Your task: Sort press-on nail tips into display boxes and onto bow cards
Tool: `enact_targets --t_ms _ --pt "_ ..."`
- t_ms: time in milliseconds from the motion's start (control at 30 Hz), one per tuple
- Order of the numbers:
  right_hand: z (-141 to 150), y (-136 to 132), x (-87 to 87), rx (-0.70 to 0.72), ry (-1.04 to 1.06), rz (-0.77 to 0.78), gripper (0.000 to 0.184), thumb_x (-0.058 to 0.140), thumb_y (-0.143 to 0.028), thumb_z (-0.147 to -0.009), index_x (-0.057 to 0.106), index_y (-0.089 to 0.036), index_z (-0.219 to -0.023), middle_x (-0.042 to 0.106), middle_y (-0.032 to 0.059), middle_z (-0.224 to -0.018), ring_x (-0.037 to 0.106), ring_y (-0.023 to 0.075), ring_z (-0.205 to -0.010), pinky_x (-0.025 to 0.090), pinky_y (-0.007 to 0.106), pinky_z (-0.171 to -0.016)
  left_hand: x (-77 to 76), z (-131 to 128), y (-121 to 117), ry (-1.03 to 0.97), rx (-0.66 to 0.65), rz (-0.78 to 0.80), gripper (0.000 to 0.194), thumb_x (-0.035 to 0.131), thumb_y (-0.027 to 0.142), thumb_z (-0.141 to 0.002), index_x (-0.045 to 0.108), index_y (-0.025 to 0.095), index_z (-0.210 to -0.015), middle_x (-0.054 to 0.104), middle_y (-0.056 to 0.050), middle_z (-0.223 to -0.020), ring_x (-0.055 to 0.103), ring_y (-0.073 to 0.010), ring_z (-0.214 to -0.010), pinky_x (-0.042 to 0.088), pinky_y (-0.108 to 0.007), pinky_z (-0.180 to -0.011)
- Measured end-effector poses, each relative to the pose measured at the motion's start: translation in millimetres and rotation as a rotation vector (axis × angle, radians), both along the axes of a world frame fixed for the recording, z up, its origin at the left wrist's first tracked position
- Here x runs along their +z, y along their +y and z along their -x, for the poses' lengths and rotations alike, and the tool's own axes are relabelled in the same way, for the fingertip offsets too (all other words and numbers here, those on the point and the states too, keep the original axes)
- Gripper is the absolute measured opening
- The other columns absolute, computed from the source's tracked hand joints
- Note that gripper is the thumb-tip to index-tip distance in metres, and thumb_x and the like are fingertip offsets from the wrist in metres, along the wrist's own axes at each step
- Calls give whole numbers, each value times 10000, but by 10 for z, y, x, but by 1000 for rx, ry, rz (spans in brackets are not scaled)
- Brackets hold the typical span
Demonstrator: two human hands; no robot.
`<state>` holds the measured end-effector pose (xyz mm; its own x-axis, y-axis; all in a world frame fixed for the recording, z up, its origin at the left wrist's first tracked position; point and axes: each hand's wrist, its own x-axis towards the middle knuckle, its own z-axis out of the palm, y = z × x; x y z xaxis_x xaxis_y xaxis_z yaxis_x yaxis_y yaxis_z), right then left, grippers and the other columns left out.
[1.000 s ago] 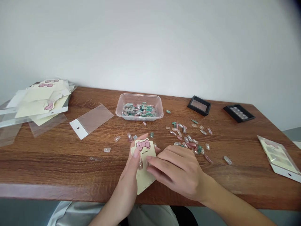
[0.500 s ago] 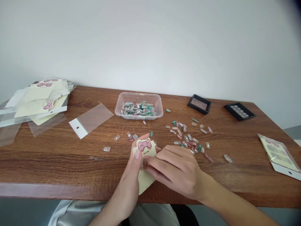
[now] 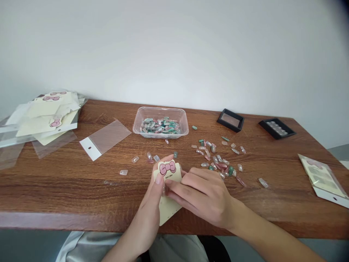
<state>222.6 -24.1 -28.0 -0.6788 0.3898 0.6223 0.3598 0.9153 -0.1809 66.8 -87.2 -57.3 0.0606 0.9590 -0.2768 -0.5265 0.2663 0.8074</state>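
My left hand grips a cream backing card by its left side, thumb in front and fingers behind. A pink bow is printed at the top of the card, which is tilted above the table's front edge. The fingers of my right hand are closed together against the card's middle. At their tips a small clear press-on nail partly shows on the card, beside my left thumb. My right fingers cover the rest of that spot. Loose press-on nails in pink, green and clear lie scattered beyond my right hand.
A clear plastic tub of press-on nails stands at the back. Bow cards and sleeves are piled left, near a clear sleeve. Two black frames lie back right; a bagged card is at the far right.
Both hands stay at the card. My right fingertips have shifted very slightly up and left on it; the rest looks the same apart from a tiny shift of the view.
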Motion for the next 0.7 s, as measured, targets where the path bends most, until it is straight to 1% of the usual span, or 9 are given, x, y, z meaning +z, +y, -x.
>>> enact_targets --t_ms 67,167,300,367,400,467,533,600,700 --pt "1 4 -6 -4 2 -2 138 658 -202 -975 780 -141 -959 587 -12 -621 426 136 -561 324 304 -490 -48 -12 -1 -26 3 9 576 496 563 -998 482 293 -1506 502 -66 -1559 344 -313 -1494 221 -471 -1239" --pt "0 4 -10 -6 4 -1 140 660 -221 -976 778 -150 -952 564 -17 -611 417 136 -555 314 303 -488 -38 -24 0 -61 6 38 610 537 564 -971 467 296 -1514 570 -81 -1491 409 -329 -1453 267 -489 -1214" --pt "-14 -7 -18 26 38 26 224 633 -322 -995 743 -128 -972 586 1 -647 436 146 -565 329 308 -495 132 1 -14 -47 5 120 726 684 480 -893 425 282 -1542 647 -83 -1397 517 -336 -1366 374 -454 -1150" --pt "-53 10 -13 44 99 56 255 600 -343 -1008 716 -118 -1037 598 10 -665 453 152 -572 351 305 -509 211 24 -19 -74 18 164 808 738 428 -845 395 273 -1560 678 -93 -1348 592 -352 -1283 462 -446 -1069" --pt "-86 32 -2 39 131 75 236 595 -319 -1007 703 -118 -1065 613 13 -682 472 152 -582 370 300 -526 239 33 -19 -93 26 184 841 746 399 -831 371 268 -1572 694 -102 -1319 635 -360 -1224 507 -445 -1010" --pt "-188 106 45 -22 164 121 161 607 -227 -989 689 -131 -1089 661 23 -749 535 145 -630 422 284 -587 272 43 -10 -118 32 212 865 730 348 -830 326 256 -1589 724 -123 -1257 710 -366 -1086 572 -440 -872" --pt "-333 212 118 -160 102 196 138 618 -164 -976 696 -162 -1090 709 29 -848 606 139 -717 461 275 -675 283 41 4 -119 37 218 843 698 313 -847 308 237 -1590 747 -141 -1201 751 -359 -972 594 -428 -773" --pt "-502 328 193 -315 -31 326 152 601 -176 -992 711 -206 -1092 720 17 -890 646 149 -791 473 284 -732 283 34 19 -111 41 217 818 679 297 -856 311 226 -1583 758 -153 -1175 767 -356 -914 598 -427 -741" --pt "-746 472 255 -423 -223 483 182 564 -205 -1005 730 -252 -1065 713 16 -955 663 174 -870 473 296 -734 273 30 30 -87 57 239 813 680 301 -858 312 235 -1580 755 -161 -1195 768 -367 -938 592 -436 -776"
